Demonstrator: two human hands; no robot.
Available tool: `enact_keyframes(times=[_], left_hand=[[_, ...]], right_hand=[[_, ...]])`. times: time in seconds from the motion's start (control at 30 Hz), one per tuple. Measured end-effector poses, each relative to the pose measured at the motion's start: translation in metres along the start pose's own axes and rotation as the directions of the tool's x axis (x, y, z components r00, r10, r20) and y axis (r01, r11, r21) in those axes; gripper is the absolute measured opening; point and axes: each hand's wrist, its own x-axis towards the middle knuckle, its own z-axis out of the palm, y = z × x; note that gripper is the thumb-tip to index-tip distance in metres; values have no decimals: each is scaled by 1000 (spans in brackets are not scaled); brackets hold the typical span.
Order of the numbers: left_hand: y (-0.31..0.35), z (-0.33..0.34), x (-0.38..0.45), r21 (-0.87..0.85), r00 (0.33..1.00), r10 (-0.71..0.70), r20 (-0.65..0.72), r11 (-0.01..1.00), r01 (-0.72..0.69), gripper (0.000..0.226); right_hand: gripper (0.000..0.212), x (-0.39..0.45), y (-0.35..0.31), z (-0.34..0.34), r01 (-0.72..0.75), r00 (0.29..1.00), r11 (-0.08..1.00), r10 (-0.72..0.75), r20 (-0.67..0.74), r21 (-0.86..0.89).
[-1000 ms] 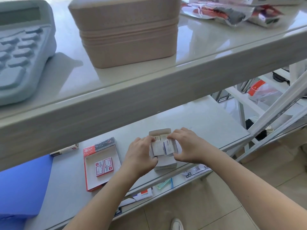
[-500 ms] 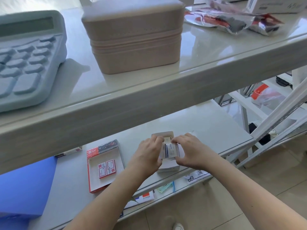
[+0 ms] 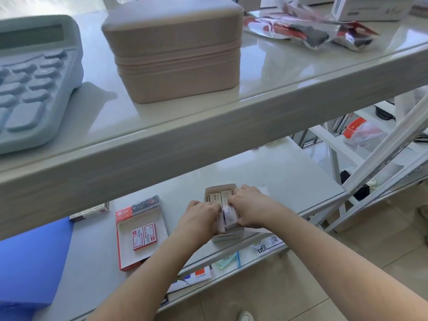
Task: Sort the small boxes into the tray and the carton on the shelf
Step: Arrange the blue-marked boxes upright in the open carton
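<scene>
A pale blue calculator (image 3: pixel 32 84) sits at the left end of the upper shelf (image 3: pixel 266 72), running off the left edge. A beige zipped case (image 3: pixel 176 47) stands near the middle of that shelf, closer to its front edge. Clear plastic bags (image 3: pixel 308 31) with red and dark contents lie toward the back right corner, and a white box (image 3: pixel 372 8) stands behind them. A blue folder (image 3: pixel 30 265) lies at the left end of the lower shelf.
</scene>
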Motion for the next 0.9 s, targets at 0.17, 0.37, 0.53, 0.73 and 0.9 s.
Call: enact_keyframes(times=[0.17,0.37,0.53,0.73,0.9], left_hand=[[1,-6,-7,-66,997,-18,79,998,23,35],[0,-10,-17,-82,987,47,154,996,-35,61],[2,-3,-19,-32,992,72,102,997,-69,51],[1,-2,-22,-17,993,71,99,997,-70,48],[1,-2,-23,-16,993,83,88,997,-81,45]], right_hand=[[55,-2,-4,-4,11,997,998,-6,73,-67],[64,-14,-12,1,49,995,995,-42,86,-82],[48,-18,-17,15,66,998,996,-67,-11,-66],[57,-19,-14,22,64,996,998,-64,-67,-5],[59,-15,-13,27,54,996,998,-53,-69,16]])
